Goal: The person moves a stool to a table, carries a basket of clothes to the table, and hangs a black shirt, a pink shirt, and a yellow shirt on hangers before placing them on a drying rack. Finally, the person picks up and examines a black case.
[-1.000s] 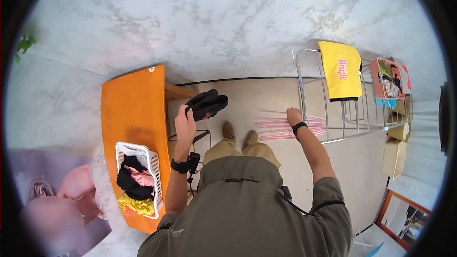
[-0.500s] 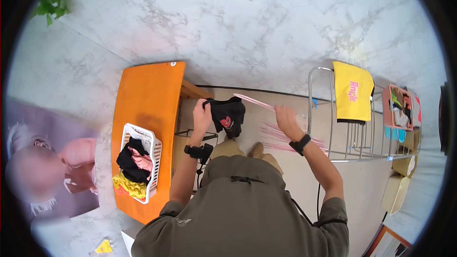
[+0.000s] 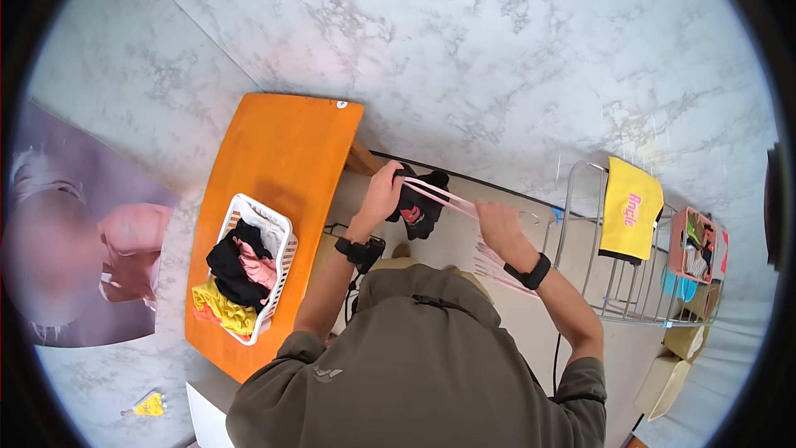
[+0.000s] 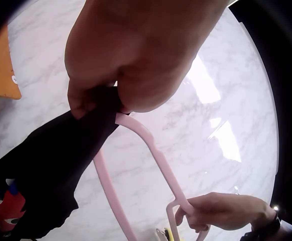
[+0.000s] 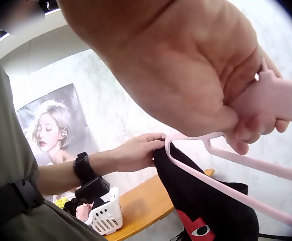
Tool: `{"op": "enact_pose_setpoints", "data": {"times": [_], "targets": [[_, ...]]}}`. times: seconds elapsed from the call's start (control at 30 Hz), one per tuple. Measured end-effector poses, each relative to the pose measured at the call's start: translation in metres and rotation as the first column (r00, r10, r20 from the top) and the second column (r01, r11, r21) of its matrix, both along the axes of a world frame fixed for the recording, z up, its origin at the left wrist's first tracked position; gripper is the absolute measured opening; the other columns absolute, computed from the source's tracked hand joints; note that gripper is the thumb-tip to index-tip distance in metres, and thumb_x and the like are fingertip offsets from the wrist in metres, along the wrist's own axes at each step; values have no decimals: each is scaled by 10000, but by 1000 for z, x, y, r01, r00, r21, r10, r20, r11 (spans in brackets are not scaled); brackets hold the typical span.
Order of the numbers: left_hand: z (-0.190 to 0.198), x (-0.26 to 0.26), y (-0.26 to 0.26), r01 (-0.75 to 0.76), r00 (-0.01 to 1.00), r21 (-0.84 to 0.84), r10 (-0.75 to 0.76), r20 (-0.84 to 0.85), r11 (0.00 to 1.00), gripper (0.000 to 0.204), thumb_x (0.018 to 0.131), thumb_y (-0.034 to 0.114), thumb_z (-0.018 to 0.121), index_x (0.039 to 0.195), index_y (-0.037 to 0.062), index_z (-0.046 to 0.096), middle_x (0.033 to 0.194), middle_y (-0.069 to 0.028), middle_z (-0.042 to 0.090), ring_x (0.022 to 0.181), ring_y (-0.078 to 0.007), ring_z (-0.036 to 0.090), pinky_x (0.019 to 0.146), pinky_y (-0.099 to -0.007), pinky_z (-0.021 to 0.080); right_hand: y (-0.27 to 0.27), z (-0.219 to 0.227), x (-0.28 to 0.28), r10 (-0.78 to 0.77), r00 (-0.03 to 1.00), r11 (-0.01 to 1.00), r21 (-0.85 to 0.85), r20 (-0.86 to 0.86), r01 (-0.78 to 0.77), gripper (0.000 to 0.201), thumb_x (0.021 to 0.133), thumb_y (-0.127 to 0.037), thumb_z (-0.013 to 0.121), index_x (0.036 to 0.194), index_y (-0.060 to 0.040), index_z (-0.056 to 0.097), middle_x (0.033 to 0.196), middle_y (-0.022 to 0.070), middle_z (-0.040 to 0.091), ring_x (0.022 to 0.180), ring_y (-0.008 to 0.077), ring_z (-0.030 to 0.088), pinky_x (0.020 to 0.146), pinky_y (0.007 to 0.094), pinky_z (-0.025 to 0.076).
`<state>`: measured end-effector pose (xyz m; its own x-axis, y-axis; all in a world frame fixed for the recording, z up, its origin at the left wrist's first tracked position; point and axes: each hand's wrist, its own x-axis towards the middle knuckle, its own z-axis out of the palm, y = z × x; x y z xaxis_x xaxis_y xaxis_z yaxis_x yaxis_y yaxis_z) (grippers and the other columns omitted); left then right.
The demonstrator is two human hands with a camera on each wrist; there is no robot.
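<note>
My left hand (image 3: 383, 191) pinches the edge of a black garment (image 3: 424, 222), which hangs down with a red printed patch showing. In the right wrist view that patch (image 5: 198, 228) has a white eye on it. With curled fingers my right hand (image 3: 502, 228) grips a pink hanger (image 4: 158, 155) near its hook. One rounded end of the hanger meets the garment's edge right beside the left fingertips (image 5: 158, 143). In the left wrist view, cloth and hand hide the tip of that end.
On the orange table (image 3: 290, 145) at left stands a white basket (image 3: 286, 253) of clothes. To the right is a metal drying rack (image 3: 572, 224) with a yellow cloth (image 3: 634, 207) over it. More pink hangers (image 3: 497, 265) lie below the right hand. A pink basket (image 3: 680, 253) sits beyond.
My right hand has lifted a pink hanger from the bunch and brought it left to the black garment. My left hand has shifted right with the garment, which now hangs more open.
</note>
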<state>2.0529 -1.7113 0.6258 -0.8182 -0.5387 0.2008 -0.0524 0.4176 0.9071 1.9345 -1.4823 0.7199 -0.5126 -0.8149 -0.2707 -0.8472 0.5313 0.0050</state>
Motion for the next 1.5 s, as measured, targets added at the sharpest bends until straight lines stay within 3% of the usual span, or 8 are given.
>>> {"op": "enact_pose_setpoints", "data": {"times": [0.63, 0.87, 1.0, 1.07, 1.23, 1.3, 1.43, 1.5], "targets": [[47, -12, 57, 82, 996, -178, -88, -28, 981, 176, 797, 75, 606, 960, 39, 554, 897, -148, 533, 704, -372, 576, 582, -449, 478, -66, -11, -1, 5, 1000, 997, -72, 2, -5, 256, 788, -170, 662, 951, -26, 527, 759, 145, 651, 740, 338, 661, 627, 422, 523], [74, -5, 27, 297, 946, -431, -202, 252, 852, 325, 751, 65, 641, 1075, 78, 616, 901, -64, 532, 1012, -242, 495, 853, -362, 352, -59, -15, 2, 0, 1000, 978, -207, -30, -6, 168, 798, -122, 620, 927, -45, 543, 773, 123, 644, 726, 311, 656, 590, 400, 510], [66, -20, 17, -24, 991, -748, -84, -105, 663, 276, 708, 49, 646, 982, 79, 649, 916, -72, 565, 970, -241, 524, 831, -372, 346, -58, -13, 5, 58, 997, 964, -258, -47, -68, 149, 749, -27, 581, 891, -52, 545, 774, 121, 640, 698, 307, 649, 582, 400, 505], [53, -25, 11, 408, 912, -592, -284, 296, 695, 229, 717, 52, 639, 944, 80, 643, 852, -68, 606, 961, -243, 571, 875, -404, 356, -61, -7, 5, 37, 999, 970, -240, -13, -39, 128, 757, -21, 580, 879, -45, 550, 794, 131, 647, 736, 311, 646, 606, 409, 500], [59, -29, 1, 445, 895, -484, -369, 249, 753, 190, 725, 81, 643, 915, 78, 640, 816, -96, 645, 871, -287, 618, 764, -415, 439, -61, 4, 6, 50, 998, 946, -319, -24, -55, 151, 767, -20, 602, 915, -46, 585, 819, 133, 646, 786, 310, 633, 660, 402, 496], [62, -26, -7, 314, 949, -467, -291, 123, 827, 169, 743, 94, 643, 908, 56, 639, 846, -122, 654, 817, -331, 620, 662, -423, 482, -71, 24, 12, 128, 982, 636, -748, -141, -190, 240, 771, -69, 606, 1010, -55, 606, 804, 121, 622, 774, 303, 614, 714, 386, 497], [89, -12, -23, 124, 992, -358, -119, 36, 925, 172, 764, 97, 632, 920, 29, 653, 856, -144, 654, 811, -341, 622, 682, -416, 496, -49, 18, 1, 248, 967, 551, -814, -50, -183, 356, 794, -146, 653, 1130, -50, 585, 886, 138, 623, 785, 281, 610, 732, 360, 497], [101, -2, -27, -28, 996, -245, 6, -92, 969, 176, 783, 66, 629, 947, 2, 640, 900, -177, 649, 815, -354, 622, 701, -390, 503, -36, 2, -15, -192, 784, 666, -508, 591, 546, 351, 806, -216, 688, 1090, -28, 605, 1002, 147, 630, 849, 236, 622, 742, 338, 493]]}}
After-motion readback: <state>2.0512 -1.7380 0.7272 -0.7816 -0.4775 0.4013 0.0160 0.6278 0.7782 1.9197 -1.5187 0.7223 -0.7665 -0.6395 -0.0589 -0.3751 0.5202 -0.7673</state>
